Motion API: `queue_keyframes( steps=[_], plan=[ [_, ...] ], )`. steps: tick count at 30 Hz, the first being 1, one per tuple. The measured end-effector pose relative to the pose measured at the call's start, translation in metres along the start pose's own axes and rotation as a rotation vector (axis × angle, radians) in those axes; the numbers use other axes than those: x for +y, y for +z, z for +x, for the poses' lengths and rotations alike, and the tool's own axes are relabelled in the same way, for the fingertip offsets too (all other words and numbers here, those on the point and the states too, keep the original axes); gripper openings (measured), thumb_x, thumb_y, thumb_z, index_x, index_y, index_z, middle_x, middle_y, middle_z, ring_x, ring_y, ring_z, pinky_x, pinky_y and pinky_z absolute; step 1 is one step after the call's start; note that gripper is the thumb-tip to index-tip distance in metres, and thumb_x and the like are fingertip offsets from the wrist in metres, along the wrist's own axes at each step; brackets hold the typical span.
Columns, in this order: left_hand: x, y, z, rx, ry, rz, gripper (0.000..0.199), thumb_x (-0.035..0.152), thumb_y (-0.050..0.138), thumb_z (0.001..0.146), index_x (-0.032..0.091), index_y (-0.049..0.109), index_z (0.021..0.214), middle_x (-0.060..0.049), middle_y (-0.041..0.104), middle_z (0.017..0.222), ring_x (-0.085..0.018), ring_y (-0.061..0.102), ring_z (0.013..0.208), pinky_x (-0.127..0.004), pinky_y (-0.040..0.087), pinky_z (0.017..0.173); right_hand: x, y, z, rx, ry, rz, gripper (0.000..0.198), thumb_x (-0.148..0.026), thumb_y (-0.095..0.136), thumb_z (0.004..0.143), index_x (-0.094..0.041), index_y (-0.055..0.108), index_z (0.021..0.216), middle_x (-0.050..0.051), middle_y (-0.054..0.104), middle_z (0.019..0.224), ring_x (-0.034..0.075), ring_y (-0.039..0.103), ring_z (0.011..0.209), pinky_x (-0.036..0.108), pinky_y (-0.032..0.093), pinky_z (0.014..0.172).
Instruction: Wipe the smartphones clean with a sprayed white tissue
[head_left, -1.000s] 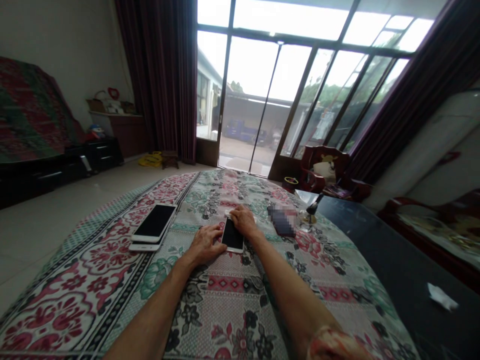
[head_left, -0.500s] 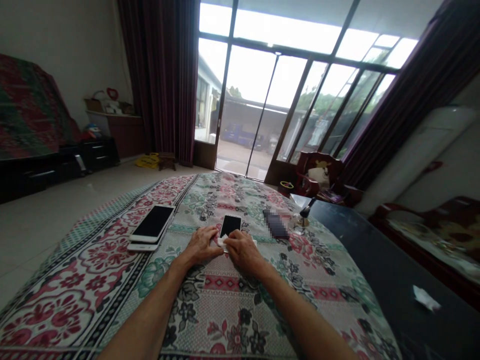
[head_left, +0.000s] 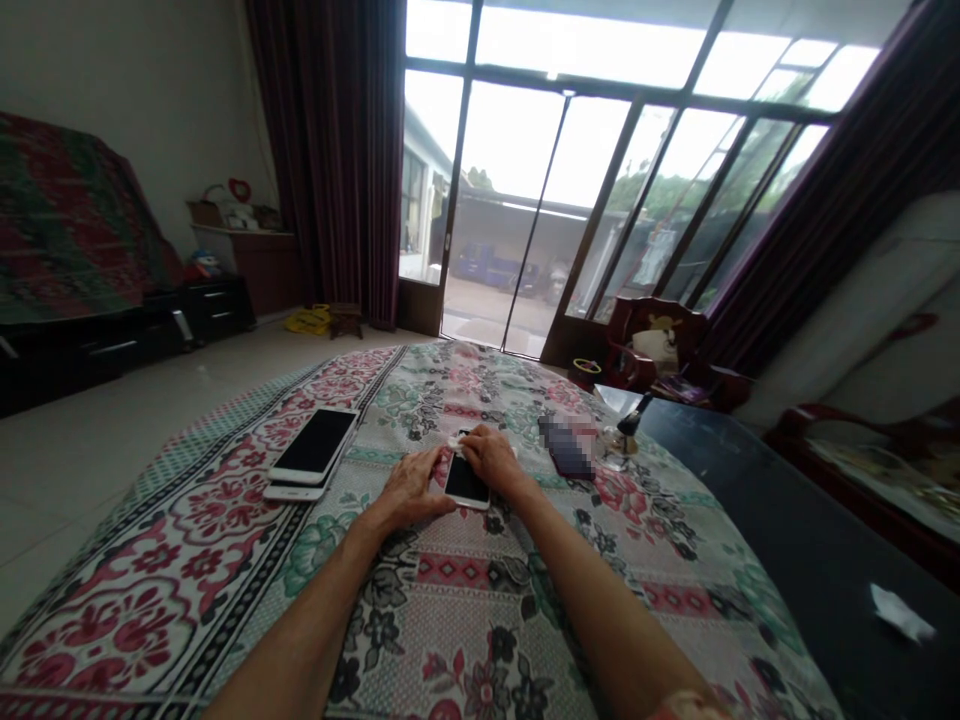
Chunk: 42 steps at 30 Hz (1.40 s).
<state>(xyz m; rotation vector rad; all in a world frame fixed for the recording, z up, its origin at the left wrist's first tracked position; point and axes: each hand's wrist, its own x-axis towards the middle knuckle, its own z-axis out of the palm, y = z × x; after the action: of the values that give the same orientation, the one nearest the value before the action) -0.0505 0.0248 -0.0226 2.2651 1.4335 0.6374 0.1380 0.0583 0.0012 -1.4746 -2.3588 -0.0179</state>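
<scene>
A white smartphone [head_left: 468, 486] with a dark screen lies face up on the patterned tablecloth [head_left: 480, 600], between my hands. My left hand [head_left: 411, 488] holds it at its left side, with the thumb by the lower left corner and the fingers along the edge. A small white tissue [head_left: 455, 441] is pinched under the fingers of my right hand [head_left: 490, 460], which rests over the top of the phone and hides part of it. To the left, a larger white phone [head_left: 315, 445] lies on top of another white phone [head_left: 294, 493].
A blurred-out dark flat object [head_left: 570, 450] lies right of my hands. Beside it stands a glass item with a black-handled brush [head_left: 630, 425]. A crumpled white tissue [head_left: 901, 613] sits on the black tabletop [head_left: 787, 530] at right. Beyond are a wooden chair [head_left: 652, 345] and glass doors.
My right hand has moved with the tissue from the phone's near end up to its far end, uncovering the lower screen. My left hand stays at the left edge. The view has shifted slightly.
</scene>
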Motion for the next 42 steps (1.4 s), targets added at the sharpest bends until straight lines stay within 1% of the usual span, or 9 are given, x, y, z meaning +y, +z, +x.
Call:
queue_keyframes(
  steps=[6, 10, 19, 24, 27, 31, 34, 37, 42],
  plan=[
    [0.0, 0.0, 0.0, 0.009, 0.049, 0.027, 0.071, 0.04, 0.071, 0.067, 0.017, 0.051, 0.131, -0.013, 0.051, 0.137, -0.031, 0.045, 0.126, -0.042, 0.033, 0.106, 0.013, 0.003, 0.03, -0.027, 0.104, -0.069, 0.026, -0.026, 0.047, 0.094, -0.022, 0.072, 0.093, 0.007, 0.064, 0.098, 0.019, 0.054, 0.094, 0.028, 0.036, 0.083],
    [0.0, 0.001, 0.002, -0.006, 0.074, 0.06, 0.064, 0.042, 0.07, 0.069, 0.015, 0.058, 0.125, -0.013, 0.049, 0.14, -0.03, 0.043, 0.128, -0.041, 0.031, 0.108, 0.011, 0.003, 0.03, -0.015, 0.13, -0.082, 0.027, -0.026, 0.046, 0.094, -0.022, 0.072, 0.09, 0.008, 0.063, 0.101, 0.02, 0.054, 0.092, 0.029, 0.036, 0.082],
    [-0.001, 0.001, 0.002, 0.009, 0.062, 0.037, 0.063, 0.041, 0.073, 0.065, 0.017, 0.061, 0.122, -0.011, 0.052, 0.137, -0.03, 0.046, 0.126, -0.041, 0.035, 0.106, -0.008, -0.007, -0.028, 0.02, -0.103, -0.012, 0.023, -0.025, 0.047, 0.095, -0.022, 0.069, 0.094, 0.005, 0.059, 0.096, 0.016, 0.05, 0.088, 0.028, 0.035, 0.081],
    [0.001, 0.001, 0.001, 0.024, 0.051, 0.042, 0.065, 0.041, 0.074, 0.064, 0.017, 0.06, 0.122, -0.011, 0.052, 0.137, -0.031, 0.047, 0.125, -0.041, 0.035, 0.105, -0.02, -0.016, -0.061, -0.023, -0.175, 0.047, 0.02, -0.022, 0.048, 0.093, -0.022, 0.068, 0.094, 0.005, 0.058, 0.096, 0.016, 0.05, 0.089, 0.029, 0.035, 0.081],
    [0.0, 0.002, 0.001, 0.037, 0.085, 0.044, 0.058, 0.041, 0.074, 0.065, 0.022, 0.063, 0.119, -0.008, 0.055, 0.134, -0.029, 0.048, 0.122, -0.04, 0.036, 0.104, -0.021, -0.016, -0.07, -0.022, -0.181, 0.076, 0.02, -0.021, 0.048, 0.092, -0.023, 0.068, 0.095, 0.005, 0.058, 0.098, 0.017, 0.051, 0.091, 0.029, 0.036, 0.082],
    [-0.001, 0.003, 0.002, 0.027, 0.09, 0.062, 0.055, 0.041, 0.074, 0.066, 0.026, 0.063, 0.118, -0.006, 0.055, 0.133, -0.029, 0.048, 0.123, -0.04, 0.036, 0.104, -0.003, -0.011, -0.057, 0.016, -0.157, 0.093, 0.022, -0.022, 0.048, 0.093, -0.022, 0.069, 0.1, 0.006, 0.06, 0.098, 0.017, 0.053, 0.091, 0.029, 0.037, 0.083],
    [-0.002, 0.003, 0.002, 0.019, 0.085, 0.066, 0.057, 0.04, 0.073, 0.068, 0.026, 0.062, 0.122, -0.006, 0.054, 0.134, -0.029, 0.047, 0.123, -0.041, 0.036, 0.104, 0.018, -0.008, -0.035, 0.06, -0.072, 0.068, 0.024, -0.022, 0.048, 0.094, -0.019, 0.07, 0.102, 0.007, 0.061, 0.099, 0.017, 0.054, 0.092, 0.029, 0.038, 0.085],
    [-0.002, 0.002, 0.002, 0.023, 0.103, 0.046, 0.057, 0.04, 0.072, 0.069, 0.025, 0.061, 0.122, -0.008, 0.055, 0.133, -0.029, 0.047, 0.124, -0.041, 0.035, 0.105, 0.036, -0.006, -0.014, 0.044, 0.034, 0.039, 0.023, -0.023, 0.049, 0.093, -0.02, 0.071, 0.101, 0.007, 0.063, 0.099, 0.017, 0.055, 0.092, 0.027, 0.038, 0.085],
    [0.0, 0.001, 0.002, 0.01, 0.088, 0.034, 0.057, 0.039, 0.073, 0.068, 0.026, 0.061, 0.122, -0.007, 0.052, 0.136, -0.03, 0.046, 0.125, -0.041, 0.035, 0.105, 0.045, -0.005, 0.006, 0.031, 0.143, 0.002, 0.026, -0.024, 0.047, 0.094, -0.02, 0.072, 0.098, 0.008, 0.065, 0.098, 0.017, 0.056, 0.092, 0.026, 0.039, 0.081]
  ],
)
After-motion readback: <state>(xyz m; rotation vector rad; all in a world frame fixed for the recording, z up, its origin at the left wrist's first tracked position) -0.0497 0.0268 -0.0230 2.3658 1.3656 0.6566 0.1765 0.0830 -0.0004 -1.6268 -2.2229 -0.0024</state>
